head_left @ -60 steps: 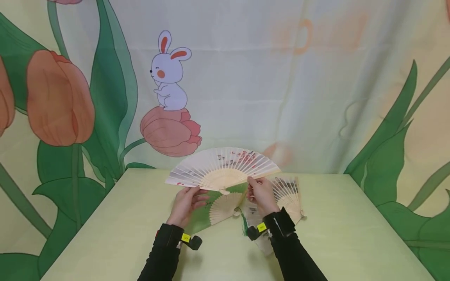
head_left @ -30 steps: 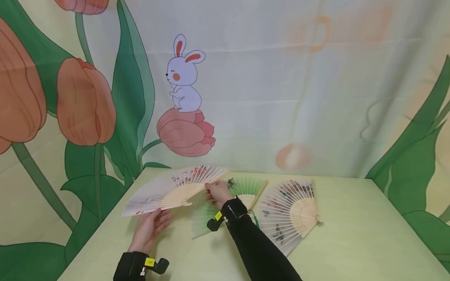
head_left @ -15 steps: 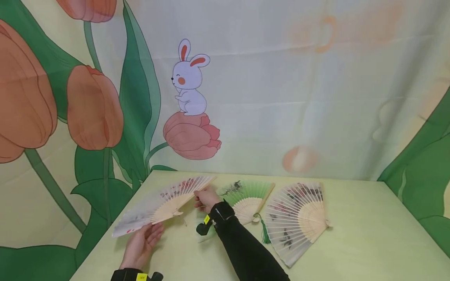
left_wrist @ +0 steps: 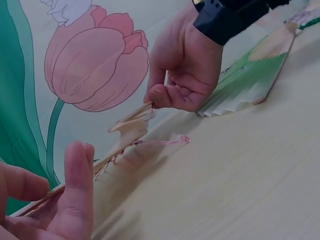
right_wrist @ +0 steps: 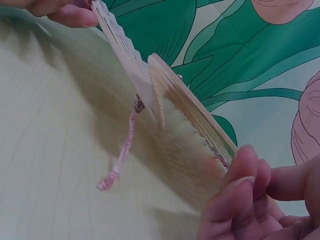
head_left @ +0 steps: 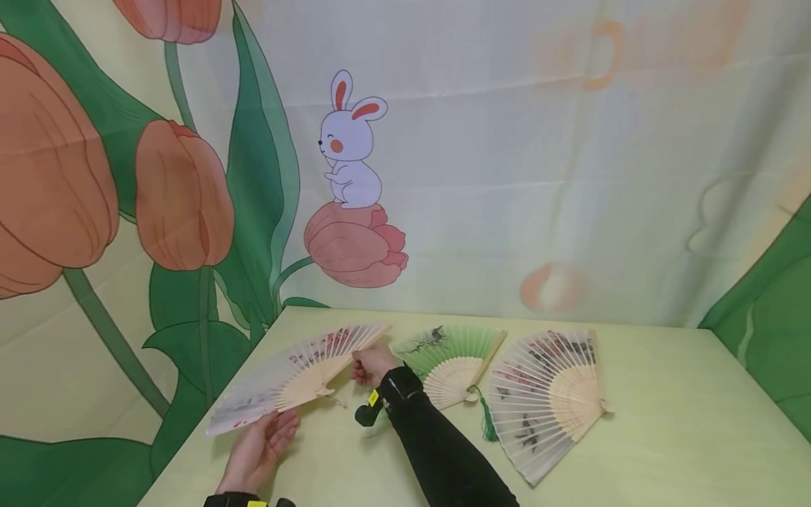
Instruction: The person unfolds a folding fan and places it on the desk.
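Note:
A spread white folding fan (head_left: 317, 366) with red and grey printing is held tilted over the left part of the table by both hands. My left hand (head_left: 260, 447) grips its near left edge, thumb on one side and fingers on the other. With thumb and fingers my right hand (head_left: 375, 364) pinches the right guard stick. From the fan's pivot a short pink cord (right_wrist: 122, 150) hangs, seen in the right wrist view. Just right of it lies an open green folding fan (head_left: 453, 359) with a green tassel (head_left: 488, 420), partly hidden by the right forearm.
Further right, another open folding fan (head_left: 545, 398), whitish with dark and reddish printing, lies on the pale yellow-green table (head_left: 684, 422). A curtain (head_left: 481, 176) printed with tulips and a rabbit hangs behind the table's back edge.
Both hands have carried the white fan left and lower, toward the tabletop, uncovering the green and dark-printed fans. Over the last half second it has barely moved. The head view has turned left.

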Action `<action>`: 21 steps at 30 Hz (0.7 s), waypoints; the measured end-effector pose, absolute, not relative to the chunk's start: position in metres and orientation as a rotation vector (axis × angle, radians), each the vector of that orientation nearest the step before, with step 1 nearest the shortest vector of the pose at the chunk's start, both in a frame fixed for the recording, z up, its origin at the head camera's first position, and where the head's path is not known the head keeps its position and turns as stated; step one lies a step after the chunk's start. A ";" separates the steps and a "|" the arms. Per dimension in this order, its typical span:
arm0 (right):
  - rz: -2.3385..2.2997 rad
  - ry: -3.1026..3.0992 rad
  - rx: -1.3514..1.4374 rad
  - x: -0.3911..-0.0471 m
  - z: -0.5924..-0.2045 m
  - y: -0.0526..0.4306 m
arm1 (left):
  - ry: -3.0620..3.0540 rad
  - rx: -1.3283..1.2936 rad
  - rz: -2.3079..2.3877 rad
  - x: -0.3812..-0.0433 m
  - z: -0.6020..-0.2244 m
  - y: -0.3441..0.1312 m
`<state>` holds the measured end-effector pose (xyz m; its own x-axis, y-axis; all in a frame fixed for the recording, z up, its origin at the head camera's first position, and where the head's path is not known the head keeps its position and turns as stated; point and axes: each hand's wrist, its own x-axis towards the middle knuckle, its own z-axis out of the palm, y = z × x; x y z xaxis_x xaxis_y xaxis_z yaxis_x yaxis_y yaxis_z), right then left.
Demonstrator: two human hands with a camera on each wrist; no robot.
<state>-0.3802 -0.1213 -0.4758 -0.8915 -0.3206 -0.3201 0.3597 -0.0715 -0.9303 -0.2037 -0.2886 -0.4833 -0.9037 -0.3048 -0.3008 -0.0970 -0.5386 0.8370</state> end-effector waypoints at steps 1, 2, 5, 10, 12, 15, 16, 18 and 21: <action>-2.011 1.763 0.044 -0.381 -0.476 -0.120 | -1.434 0.637 -2.589 -0.204 -0.483 -0.289; -2.014 1.766 0.050 -0.381 -0.477 -0.120 | -1.420 0.638 -2.605 -0.204 -0.483 -0.289; -2.027 1.771 0.074 -0.383 -0.478 -0.119 | -1.370 0.628 -2.668 -0.203 -0.485 -0.294; -2.052 1.766 0.109 -0.383 -0.480 -0.115 | -1.298 0.651 -2.780 -0.198 -0.484 -0.300; -2.060 1.765 0.114 -0.383 -0.479 -0.113 | -1.284 0.675 -2.802 -0.197 -0.484 -0.302; -2.074 1.766 0.114 -0.384 -0.477 -0.109 | -1.281 0.686 -2.814 -0.196 -0.484 -0.303; -2.080 1.766 0.118 -0.386 -0.477 -0.107 | -1.286 0.689 -2.814 -0.197 -0.483 -0.303; -2.085 1.772 0.125 -0.388 -0.477 -0.100 | -1.301 0.680 -2.822 -0.198 -0.483 -0.301; -2.078 1.775 0.112 -0.395 -0.476 -0.092 | -1.324 0.657 -2.823 -0.202 -0.480 -0.299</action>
<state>-0.3949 -0.0920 -0.4765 -0.9154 -0.2495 -0.3160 0.3511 -0.1103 -0.9298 -0.2019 -0.2986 -0.4804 -0.9139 -0.1312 -0.3841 -0.2114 -0.6541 0.7263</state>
